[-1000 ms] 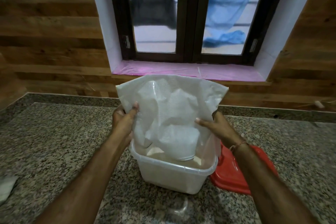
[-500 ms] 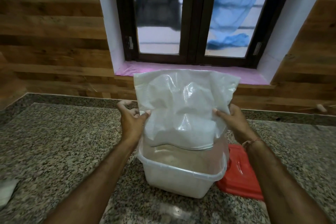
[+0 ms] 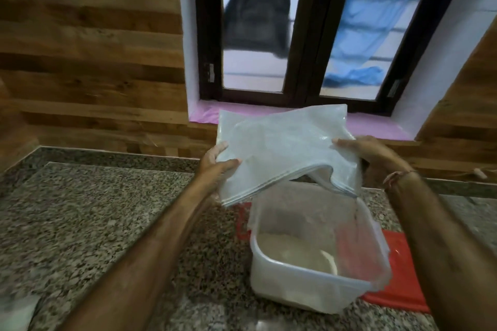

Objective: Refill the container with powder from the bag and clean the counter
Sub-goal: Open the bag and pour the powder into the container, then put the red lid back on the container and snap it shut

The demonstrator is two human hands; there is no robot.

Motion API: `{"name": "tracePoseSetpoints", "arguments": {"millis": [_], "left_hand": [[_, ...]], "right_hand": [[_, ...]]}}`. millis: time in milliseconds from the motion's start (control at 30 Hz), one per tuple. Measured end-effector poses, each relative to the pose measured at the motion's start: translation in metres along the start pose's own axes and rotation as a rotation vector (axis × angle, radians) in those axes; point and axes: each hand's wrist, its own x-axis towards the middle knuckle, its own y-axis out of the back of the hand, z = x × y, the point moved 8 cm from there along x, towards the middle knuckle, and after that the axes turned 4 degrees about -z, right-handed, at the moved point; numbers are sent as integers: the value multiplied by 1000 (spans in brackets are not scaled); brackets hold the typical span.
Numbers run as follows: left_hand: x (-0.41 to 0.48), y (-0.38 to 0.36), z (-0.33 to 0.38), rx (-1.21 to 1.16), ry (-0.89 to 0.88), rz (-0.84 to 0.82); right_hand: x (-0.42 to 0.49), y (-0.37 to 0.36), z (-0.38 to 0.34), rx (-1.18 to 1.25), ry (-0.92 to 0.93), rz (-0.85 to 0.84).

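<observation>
Now left hand [image 3: 215,166], right hand [image 3: 368,150] pinch bag [image 3: 282,150] above container [image 3: 309,290].

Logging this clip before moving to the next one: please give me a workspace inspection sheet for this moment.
Surface: speckled granite counter, no obvious spill seen.
Job's things: clear plastic bag held above open white container; pale powder inside.
Clutter: red lid beside and behind the container; white object at near left edge, unclear.
Grippers: left hand and right hand grip the bag's sides.
Cables: nothing seen.
Surroundings: wood-panelled wall, dark-framed window.
</observation>
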Motion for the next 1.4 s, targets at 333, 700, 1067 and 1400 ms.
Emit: {"name": "tracePoseSetpoints", "arguments": {"millis": [333,700,1067,1400], "left_hand": [[-37,294,-47,0,197,258],[-122,386,-181,269,460,364],[-143,374,-206,790,468,470],[-102,274,-114,1043,230,396]], "right_hand": [[36,-266,17,-15,-58,-274],[32,-347,212,-351,-305,-25],[6,-349,249,-659,-224,24],[-9,-360,145,-606,244,5]]}}
